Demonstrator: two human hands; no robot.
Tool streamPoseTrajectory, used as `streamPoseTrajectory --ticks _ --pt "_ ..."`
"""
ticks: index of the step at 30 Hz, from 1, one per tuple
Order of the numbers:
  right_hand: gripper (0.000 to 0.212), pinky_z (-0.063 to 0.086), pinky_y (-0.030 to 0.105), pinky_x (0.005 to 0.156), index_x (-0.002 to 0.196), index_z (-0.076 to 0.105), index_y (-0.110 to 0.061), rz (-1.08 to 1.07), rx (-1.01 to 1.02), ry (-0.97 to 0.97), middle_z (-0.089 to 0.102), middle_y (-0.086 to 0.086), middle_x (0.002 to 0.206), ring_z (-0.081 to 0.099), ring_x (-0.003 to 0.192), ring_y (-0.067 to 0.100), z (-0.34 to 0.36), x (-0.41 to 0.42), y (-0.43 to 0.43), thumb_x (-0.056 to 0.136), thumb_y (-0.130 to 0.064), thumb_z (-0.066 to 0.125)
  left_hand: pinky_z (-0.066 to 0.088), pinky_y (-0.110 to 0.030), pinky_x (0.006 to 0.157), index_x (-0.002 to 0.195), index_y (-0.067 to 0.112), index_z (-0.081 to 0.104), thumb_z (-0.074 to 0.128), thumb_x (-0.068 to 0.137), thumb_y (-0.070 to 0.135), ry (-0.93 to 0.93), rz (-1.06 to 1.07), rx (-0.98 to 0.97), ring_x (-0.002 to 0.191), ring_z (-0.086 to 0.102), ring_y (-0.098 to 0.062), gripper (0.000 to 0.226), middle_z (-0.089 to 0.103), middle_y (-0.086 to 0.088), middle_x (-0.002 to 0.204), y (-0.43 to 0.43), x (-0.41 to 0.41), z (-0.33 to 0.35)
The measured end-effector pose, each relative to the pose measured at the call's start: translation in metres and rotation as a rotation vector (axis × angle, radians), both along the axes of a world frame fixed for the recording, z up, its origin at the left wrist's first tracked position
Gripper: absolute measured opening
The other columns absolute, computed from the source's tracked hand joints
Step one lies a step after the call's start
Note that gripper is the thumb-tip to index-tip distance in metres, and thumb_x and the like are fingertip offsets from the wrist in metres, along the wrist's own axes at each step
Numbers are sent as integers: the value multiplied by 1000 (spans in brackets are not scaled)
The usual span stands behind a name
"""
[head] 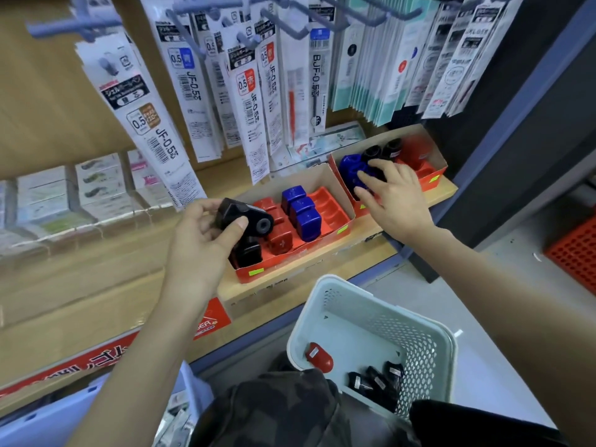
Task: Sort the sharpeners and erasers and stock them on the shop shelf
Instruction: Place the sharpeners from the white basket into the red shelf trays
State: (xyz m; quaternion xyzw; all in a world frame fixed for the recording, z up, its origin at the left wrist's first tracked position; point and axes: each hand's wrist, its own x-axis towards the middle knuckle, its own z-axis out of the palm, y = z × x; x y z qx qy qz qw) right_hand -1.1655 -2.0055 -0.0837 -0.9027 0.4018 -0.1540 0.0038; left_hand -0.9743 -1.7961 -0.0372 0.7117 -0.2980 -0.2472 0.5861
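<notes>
My left hand [200,233] holds a black sharpener [245,217] just above the front left corner of the left display box [290,266]. My thumb presses its near face and my fingers [206,204] curl round its far side, with the sharpening hole turned to the right.

That red box sits on the wooden shelf [322,285], close to its front edge. Three blue sharpeners [301,214] stand in a row down the middle of it, red sharpeners [279,233] beside them on the left. One more black one [248,253] sits in the front left corner, right under the one I hold.

My right hand [396,195] reaches into the right display box [432,175], which stands at the right end of the shelf. Its fingers [364,179] are spread and nearly straight, resting on a blue sharpener [350,171] at the box's left wall. Two black sharpeners [383,150] stand behind it, and something red blurs toward the back right corner.

Below the shelf edge a pale basket [322,317] rests by my lap. A red sharpener [319,356] lies near its left wall and a few loose black sharpeners [377,382] sit in its near corner.

Refill packs [251,91] hang on hooks above the boxes. A red crate [577,250] stands on the floor at the far right.
</notes>
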Motion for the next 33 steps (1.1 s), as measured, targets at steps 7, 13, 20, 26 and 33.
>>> streamPoseTrajectory --ticks 7,13,20,26,33 --pt "50 27 38 108 138 41 -8 -44 85 -211 40 11 141 36 128 27 -8 -13 11 95 -31 47 48 -30 91 100 25 49 67 85 16 -338 -212 119 99 59 -13 25 60 6 106 -84 -17 18" --pt "37 34 35 97 117 56 -6 176 -28 -185 55 11 121 45 110 24 -7 -12 26 85 -13 40 48 -38 89 110 19 61 67 85 26 -655 -218 326 107 57 -22 27 63 -3 112 -133 -24 -2" --pt "38 28 32 98 111 61 -8 304 -28 -34 58 7 119 44 108 22 -24 -17 31 83 -14 36 47 -39 83 117 14 50 67 85 20 -802 -188 319 103 59 -28 37 64 -11 111 -131 -30 -21" --pt "41 27 32 99 109 63 -8 305 -8 -13 58 7 122 42 111 22 -21 -20 31 79 -12 36 44 -38 83 121 18 59 62 89 32 -989 -316 365 105 55 -27 35 59 -8 113 -133 -30 -24" --pt "29 42 37 77 106 60 -3 294 136 0 58 13 104 52 91 29 -20 -55 48 81 -1 45 35 -25 89 113 14 61 55 92 19 -935 -407 104 105 50 -15 22 57 -1 111 -90 -53 -24"
